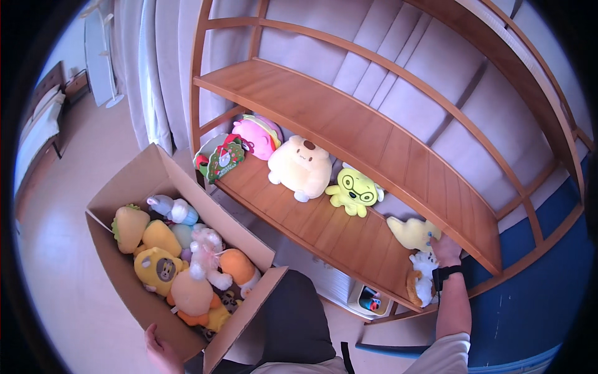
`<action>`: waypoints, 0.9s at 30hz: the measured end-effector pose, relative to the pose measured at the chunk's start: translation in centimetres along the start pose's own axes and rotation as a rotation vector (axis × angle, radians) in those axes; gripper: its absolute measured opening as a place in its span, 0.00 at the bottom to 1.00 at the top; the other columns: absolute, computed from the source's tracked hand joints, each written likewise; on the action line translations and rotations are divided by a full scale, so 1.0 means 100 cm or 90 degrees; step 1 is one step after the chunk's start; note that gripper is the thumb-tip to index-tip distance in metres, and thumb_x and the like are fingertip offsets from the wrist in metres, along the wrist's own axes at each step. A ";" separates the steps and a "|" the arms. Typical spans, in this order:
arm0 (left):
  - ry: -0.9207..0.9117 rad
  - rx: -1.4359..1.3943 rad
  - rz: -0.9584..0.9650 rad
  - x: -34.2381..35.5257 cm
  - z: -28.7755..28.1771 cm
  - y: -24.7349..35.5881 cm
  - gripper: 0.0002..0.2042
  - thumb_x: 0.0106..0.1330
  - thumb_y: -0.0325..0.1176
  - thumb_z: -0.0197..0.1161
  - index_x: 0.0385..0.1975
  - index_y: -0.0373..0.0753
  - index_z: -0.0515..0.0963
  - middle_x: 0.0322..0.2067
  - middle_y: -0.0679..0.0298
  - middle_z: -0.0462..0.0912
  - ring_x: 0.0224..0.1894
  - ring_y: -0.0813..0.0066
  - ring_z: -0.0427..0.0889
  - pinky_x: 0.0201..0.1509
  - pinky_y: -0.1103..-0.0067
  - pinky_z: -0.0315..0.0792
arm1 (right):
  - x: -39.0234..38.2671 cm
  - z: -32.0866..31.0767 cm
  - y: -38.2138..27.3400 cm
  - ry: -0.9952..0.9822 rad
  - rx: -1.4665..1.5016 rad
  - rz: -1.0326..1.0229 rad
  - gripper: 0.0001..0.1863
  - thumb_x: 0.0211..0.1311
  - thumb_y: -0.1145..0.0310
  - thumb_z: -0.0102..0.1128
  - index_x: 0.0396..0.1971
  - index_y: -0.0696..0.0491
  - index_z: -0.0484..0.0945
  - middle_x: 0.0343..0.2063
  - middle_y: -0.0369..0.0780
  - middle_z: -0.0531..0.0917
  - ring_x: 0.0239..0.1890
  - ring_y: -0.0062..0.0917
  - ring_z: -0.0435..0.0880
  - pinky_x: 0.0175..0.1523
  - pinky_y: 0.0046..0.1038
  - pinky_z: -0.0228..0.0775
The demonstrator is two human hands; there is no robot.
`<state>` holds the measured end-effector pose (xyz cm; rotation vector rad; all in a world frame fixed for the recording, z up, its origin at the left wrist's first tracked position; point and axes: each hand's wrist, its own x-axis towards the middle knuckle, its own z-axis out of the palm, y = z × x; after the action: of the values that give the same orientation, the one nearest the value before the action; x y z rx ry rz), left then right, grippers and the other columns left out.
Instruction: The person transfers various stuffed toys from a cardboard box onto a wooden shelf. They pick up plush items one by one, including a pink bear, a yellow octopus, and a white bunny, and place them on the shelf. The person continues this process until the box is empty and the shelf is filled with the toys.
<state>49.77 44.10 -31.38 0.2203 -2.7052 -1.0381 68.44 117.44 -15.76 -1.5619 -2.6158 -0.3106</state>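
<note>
An open cardboard box (243, 230) full of soft toys leans tilted against my leg. My left hand (163, 352) supports its near left side from outside, fingers partly hidden. In the box are a yellow plush with a brown face (159, 272), a taco-shaped plush (129, 228), an orange round plush (239, 269) and several others. At the right end of the lower shelf my right hand (446, 250) grips a pale yellow plush toy (408, 234); the upper shelf board partly covers the hand. Just below the wrist sits a white and brown plush (423, 274).
Along the lower wooden shelf (311, 227) stand a green plush with glasses (354, 192), a cream bear plush (301, 168), a pink plush (256, 136) and a green festive bag (223, 159). The upper shelf (361, 137) overhangs them. A bin (372, 302) stands underneath.
</note>
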 end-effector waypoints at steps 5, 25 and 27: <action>0.021 0.003 -0.026 -0.007 -0.019 0.005 0.18 0.67 0.18 0.48 0.52 0.30 0.80 0.48 0.47 0.86 0.52 0.53 0.85 0.62 0.67 0.74 | 0.023 0.004 -0.012 -0.029 0.013 -0.022 0.33 0.59 0.57 0.68 0.64 0.55 0.74 0.62 0.53 0.77 0.67 0.49 0.72 0.70 0.48 0.65; 0.059 0.021 -0.035 0.000 -0.019 0.039 0.15 0.60 0.20 0.56 0.46 0.37 0.81 0.50 0.48 0.83 0.44 0.46 0.84 0.46 0.61 0.79 | -0.198 -0.075 -0.444 -0.116 0.473 -0.826 0.16 0.65 0.58 0.64 0.45 0.54 0.83 0.39 0.47 0.87 0.43 0.45 0.86 0.46 0.43 0.78; 0.042 0.015 -0.044 0.003 -0.020 0.040 0.16 0.59 0.20 0.56 0.46 0.38 0.81 0.51 0.49 0.83 0.44 0.46 0.84 0.47 0.61 0.79 | -0.212 -0.064 -0.515 -0.314 0.321 -0.813 0.19 0.67 0.51 0.59 0.46 0.50 0.84 0.43 0.46 0.88 0.47 0.45 0.86 0.48 0.44 0.78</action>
<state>49.74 45.71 -27.22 0.3477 -2.6686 -0.9986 33.17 74.10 -19.93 0.3506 -3.2543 0.7184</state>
